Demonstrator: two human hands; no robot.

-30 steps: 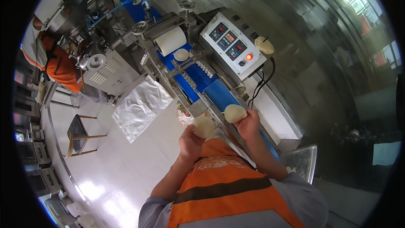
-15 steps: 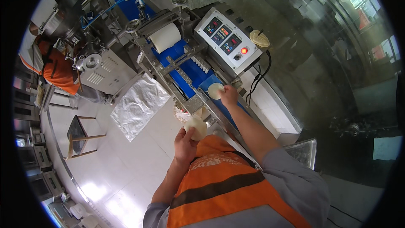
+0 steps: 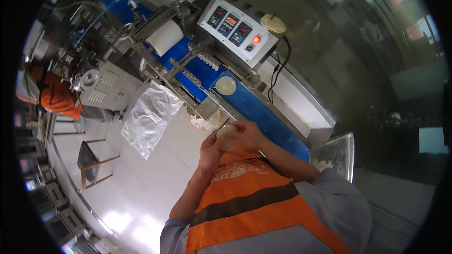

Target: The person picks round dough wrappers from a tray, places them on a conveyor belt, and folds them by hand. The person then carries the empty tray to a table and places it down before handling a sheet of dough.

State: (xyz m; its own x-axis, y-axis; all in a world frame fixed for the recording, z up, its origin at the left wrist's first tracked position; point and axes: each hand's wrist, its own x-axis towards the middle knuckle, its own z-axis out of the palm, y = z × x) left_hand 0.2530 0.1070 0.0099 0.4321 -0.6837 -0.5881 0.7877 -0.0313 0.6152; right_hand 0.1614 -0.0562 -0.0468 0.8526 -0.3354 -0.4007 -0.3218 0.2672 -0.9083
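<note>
The left hand has its fingers pressed together on the edge of a pale disc, just above the apron. The right hand is bent at the other edge, but whether its fingers grip I cannot tell. A second disc lies on the blue belt.

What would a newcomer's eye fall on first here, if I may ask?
Probably the bright orange apron at the lower middle, with the left hand holding a pale round disc just above it and the right hand at that disc's edge. Next might come the glowing red light on the white control panel at upper middle, and another pale disc on the blue conveyor below it.
</note>
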